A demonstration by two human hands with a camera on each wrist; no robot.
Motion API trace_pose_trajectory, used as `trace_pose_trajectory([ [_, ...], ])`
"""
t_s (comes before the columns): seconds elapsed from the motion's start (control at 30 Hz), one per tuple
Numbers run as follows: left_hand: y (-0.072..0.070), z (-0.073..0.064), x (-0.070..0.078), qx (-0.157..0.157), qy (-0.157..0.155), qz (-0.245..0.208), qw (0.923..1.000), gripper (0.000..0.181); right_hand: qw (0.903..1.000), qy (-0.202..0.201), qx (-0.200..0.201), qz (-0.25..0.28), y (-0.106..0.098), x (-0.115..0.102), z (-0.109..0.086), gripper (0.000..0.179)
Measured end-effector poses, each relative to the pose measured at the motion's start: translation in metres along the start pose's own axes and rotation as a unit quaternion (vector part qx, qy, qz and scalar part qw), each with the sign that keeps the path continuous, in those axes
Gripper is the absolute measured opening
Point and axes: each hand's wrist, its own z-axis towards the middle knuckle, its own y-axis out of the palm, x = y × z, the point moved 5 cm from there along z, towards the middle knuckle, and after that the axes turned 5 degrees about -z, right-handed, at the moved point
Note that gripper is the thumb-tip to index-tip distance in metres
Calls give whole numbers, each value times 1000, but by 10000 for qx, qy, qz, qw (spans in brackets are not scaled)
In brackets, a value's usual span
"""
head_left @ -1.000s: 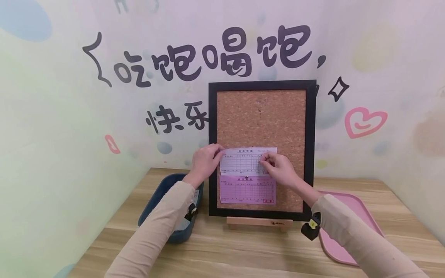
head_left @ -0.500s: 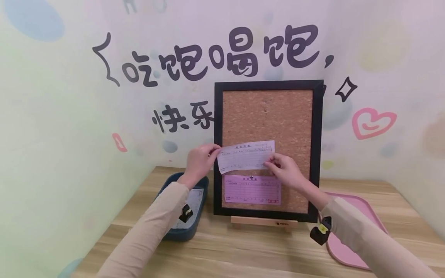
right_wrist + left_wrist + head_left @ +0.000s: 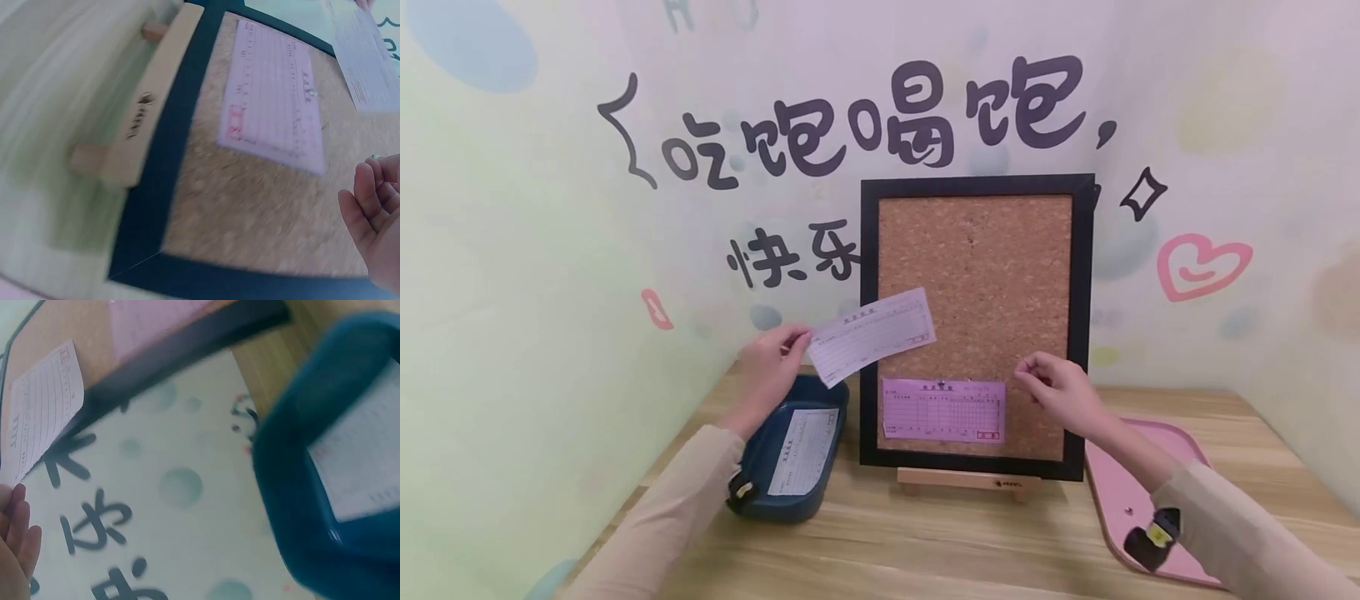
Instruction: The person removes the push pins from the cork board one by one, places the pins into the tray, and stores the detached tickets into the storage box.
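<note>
My left hand [image 3: 766, 371] pinches the left edge of a pale printed receipt slip [image 3: 876, 335], which hangs tilted and overlaps the left frame of the corkboard [image 3: 977, 275]. A purple receipt slip [image 3: 943, 412] is fixed low on the cork, with a small pushpin [image 3: 312, 93] at its top edge. Right of it, my right hand [image 3: 1060, 387] is raised before the board, thumb and forefinger together. In the right wrist view a tiny shiny pushpin [image 3: 375, 157] shows at those fingertips.
At the left stands a dark blue bin [image 3: 793, 507] with another white slip [image 3: 805, 450] inside. On the right, partly under my forearm, lies a pink tray [image 3: 1120, 475] bearing a small pin [image 3: 1129, 510]. A wooden easel ledge [image 3: 955, 477] supports the board.
The pale slip has come away from above the purple slip and swung left in my left hand. My right hand has let go of that slip and drawn back to the right.
</note>
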Motion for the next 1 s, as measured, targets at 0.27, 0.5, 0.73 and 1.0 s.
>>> trace_pose_trajectory([
  [0.27, -31, -29, -28, 389, -198, 496, 9978, 12, 9989, 122, 65, 448, -6, 25, -39, 10],
  [0.5, -46, -49, -46, 559, -386, 840, 9941, 12, 9975, 468, 33, 519, -4, 44, -66, 10],
  [0.73, -49, -73, -64, 557, -810, 817, 9918, 11, 9977, 492, 75, 459, 1, 57, -87, 11],
  [1.0, -45, -96, -72, 665, -1012, 873, 9888, 9, 9974, 650, 282, 109, -8, 67, -102, 9],
])
